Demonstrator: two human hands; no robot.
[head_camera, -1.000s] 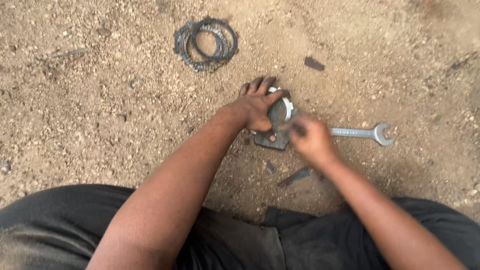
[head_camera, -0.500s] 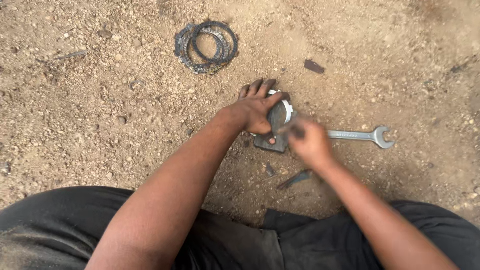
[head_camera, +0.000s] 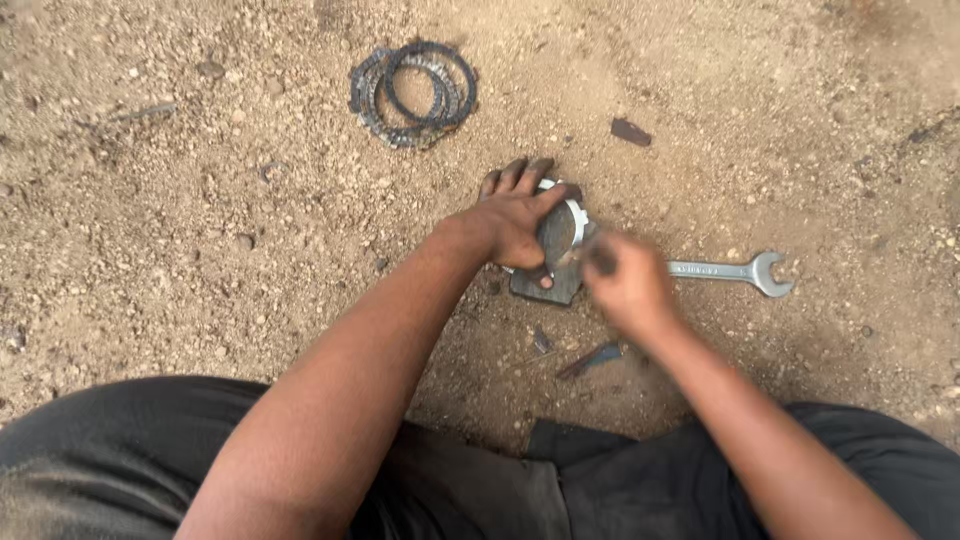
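Checked L to R. My left forearm runs up from lower left, diagonal toward frame centre, wrist roughly straight. Left hand (head_camera: 515, 215) lies palm-down over a round toothed metal disc (head_camera: 566, 232). Fingers are close together, stretched past the disc's far edge onto the dirt; thumb wraps down the near side. So: fingers narrow, pressing and holding the disc flat, not clenched in a fist.

The disc sits on a dark flat block (head_camera: 548, 286) on the dirt ground (head_camera: 200, 220), approx. frame centre, just L of the right hand. Only part of its toothed rim shows beside the knuckles.

My right forearm comes in from lower right, angled up-left. Right hand (head_camera: 630, 290) is motion-blurred, curled around a small dark object touching the disc's R edge. Can't tell what that object is. Fingers look closed on it, but the blur means I can't tell the grip for sure.

Other items: stack of dark rings (head_camera: 412, 80) upper left of centre, well apart from both hands. Open-ended wrench (head_camera: 730, 270) lies on the ground just R of the right hand, head pointing R; hand-to-wrench contact not confirmable. Small dark scrap (head_camera: 630, 131) above, and a dark sliver (head_camera: 590, 360) below the right hand. Dark trousers (head_camera: 120, 450) along the bottom edge.
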